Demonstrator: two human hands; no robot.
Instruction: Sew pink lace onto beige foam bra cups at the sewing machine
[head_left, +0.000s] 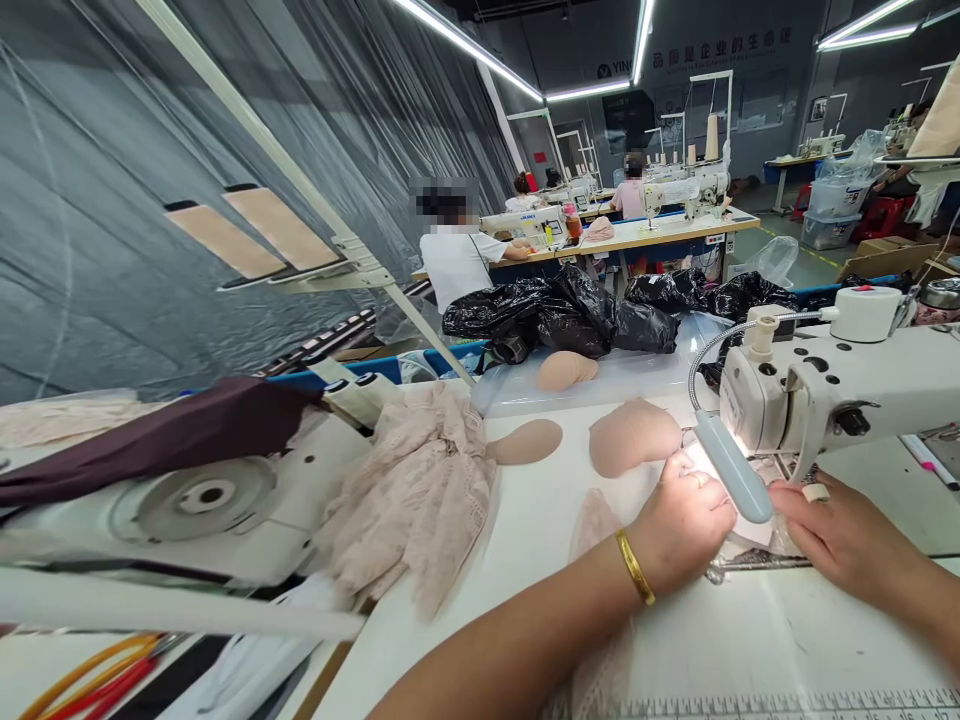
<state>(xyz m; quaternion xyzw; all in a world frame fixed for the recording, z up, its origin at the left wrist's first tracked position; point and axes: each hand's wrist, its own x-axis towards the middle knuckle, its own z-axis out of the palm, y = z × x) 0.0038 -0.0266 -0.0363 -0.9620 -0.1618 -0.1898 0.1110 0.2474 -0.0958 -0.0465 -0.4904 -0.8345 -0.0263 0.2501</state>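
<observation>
My left hand [684,522], a gold bangle at its wrist, is closed on a pale fabric piece [750,532] under the lit work lamp [731,468]. From the other side, my right hand [844,525] pinches the same fabric near the needle area of the white sewing machine [761,390]. The lamp hides the needle and part of the fabric. Just beyond my left hand lies a beige moulded bra cup [634,437]. Pale lace [596,525] runs under my left forearm.
A heap of pale lace [420,480] hangs at the table's left side, near another beige cup [532,442]. Black plastic bags [570,310] lie behind. Thread cones [225,238] stand on a rack at left. A co-worker in white [454,262] sits ahead.
</observation>
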